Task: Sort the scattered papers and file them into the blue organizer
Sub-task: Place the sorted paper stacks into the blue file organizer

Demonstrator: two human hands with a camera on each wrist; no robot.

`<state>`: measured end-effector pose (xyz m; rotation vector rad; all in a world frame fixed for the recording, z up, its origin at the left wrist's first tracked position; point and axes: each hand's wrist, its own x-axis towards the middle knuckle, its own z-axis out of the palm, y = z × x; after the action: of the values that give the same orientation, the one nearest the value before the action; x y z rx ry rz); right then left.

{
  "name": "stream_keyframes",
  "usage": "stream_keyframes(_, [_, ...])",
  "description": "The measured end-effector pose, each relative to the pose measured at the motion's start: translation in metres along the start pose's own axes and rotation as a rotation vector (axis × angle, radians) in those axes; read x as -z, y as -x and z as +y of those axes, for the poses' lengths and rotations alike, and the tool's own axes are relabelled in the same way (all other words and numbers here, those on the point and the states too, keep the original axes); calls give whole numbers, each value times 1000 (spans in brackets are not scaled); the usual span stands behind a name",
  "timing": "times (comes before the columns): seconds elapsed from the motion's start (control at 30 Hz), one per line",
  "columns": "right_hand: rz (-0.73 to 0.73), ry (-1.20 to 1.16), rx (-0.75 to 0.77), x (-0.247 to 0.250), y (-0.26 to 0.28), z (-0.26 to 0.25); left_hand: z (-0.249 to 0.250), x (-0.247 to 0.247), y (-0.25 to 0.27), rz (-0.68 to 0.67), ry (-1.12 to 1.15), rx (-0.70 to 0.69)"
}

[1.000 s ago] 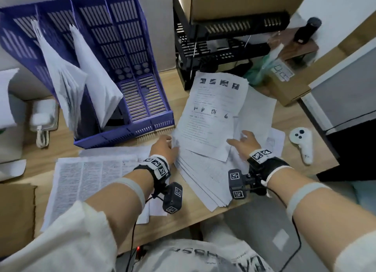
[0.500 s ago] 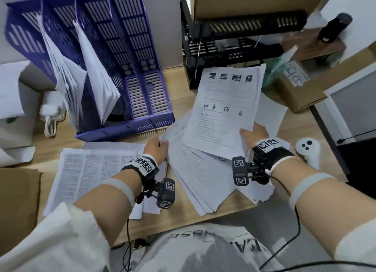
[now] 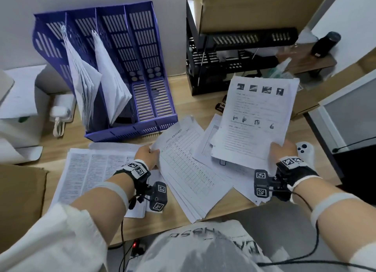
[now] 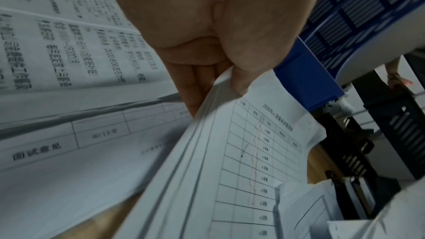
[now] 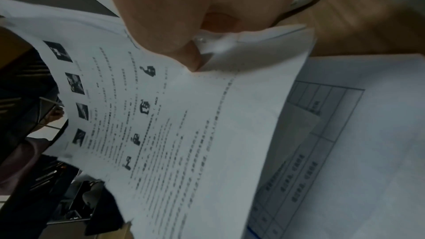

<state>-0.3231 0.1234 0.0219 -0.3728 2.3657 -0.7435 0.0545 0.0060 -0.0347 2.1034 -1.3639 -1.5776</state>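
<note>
The blue organizer (image 3: 142, 72) stands at the back left of the desk, with papers leaning in its two left slots and its two right slots bare. My right hand (image 3: 281, 151) pinches the lower corner of a picture-and-text sheet stack (image 3: 258, 119), lifted off the desk; the thumb lies on top in the right wrist view (image 5: 184, 50). My left hand (image 3: 147, 154) grips the left edge of a grid-table stack (image 3: 187, 165), raising that edge, thumb on top (image 4: 239, 72). More table sheets (image 3: 240, 170) lie underneath.
Dense printed text pages (image 3: 91, 170) lie left of my left hand. A black wire rack (image 3: 223, 68) stands behind the papers, a white controller (image 3: 305, 149) at the right edge, a white charger (image 3: 59, 113) and cardboard (image 3: 20, 200) at the left.
My right hand has lifted the picture sheets off the pile and carried them right and up. My left hand has taken hold of the table stack's edge and raised it.
</note>
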Motion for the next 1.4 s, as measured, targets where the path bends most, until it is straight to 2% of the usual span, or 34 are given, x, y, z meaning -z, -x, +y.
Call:
stream_keyframes(0.13, [-17, 13, -8, 4, 10, 5, 0, 6, 7, 109, 14, -78])
stream_keyframes(0.23, [13, 5, -16, 5, 14, 12, -3, 7, 7, 94, 191, -115])
stream_keyframes(0.37, [36, -8, -12, 11, 18, 20, -6, 1, 7, -9, 335, -17])
stream_keyframes(0.5, [-107, 52, 71, 10, 29, 11, -7, -15, 21, -108, 261, -17])
stream_keyframes(0.57, [-199, 105, 125, 1, 37, 4, -6, -15, 20, -120, 340, -3])
stream_keyframes(0.7, [-375, 195, 280, -41, 53, -9, 8, -1, 19, -92, 547, -19])
stream_keyframes(0.83, [-542, 345, 378, -88, 66, -15, 23, 12, 31, -188, 518, -71])
stream_keyframes(0.93, [-635, 479, 439, -111, 76, -20, 17, 11, 46, -188, 531, -128])
stream_keyframes(1.0, [-670, 535, 466, -118, 74, -18, 6, 11, 46, -133, 510, -130])
stream_keyframes(1.07, [-578, 504, 463, -117, 66, -13, -3, 15, 42, -45, 463, -119])
stream_keyframes(1.13, [-340, 482, 461, -109, 55, -9, -10, 22, 39, 15, 442, -94])
stream_keyframes(1.17, [-225, 534, 474, -103, 50, -7, -13, 25, 37, 36, 433, -83])
stream_keyframes(1.23, [-89, 689, 476, -93, 42, -3, -19, 30, 35, 70, 412, -67])
stream_keyframes(1.3, [-80, 766, 403, -88, 34, 1, -25, 33, 31, 96, 390, -65])
stream_keyframes(1.4, [-151, 798, 216, -88, 24, 12, -37, 35, 24, 118, 377, -74])
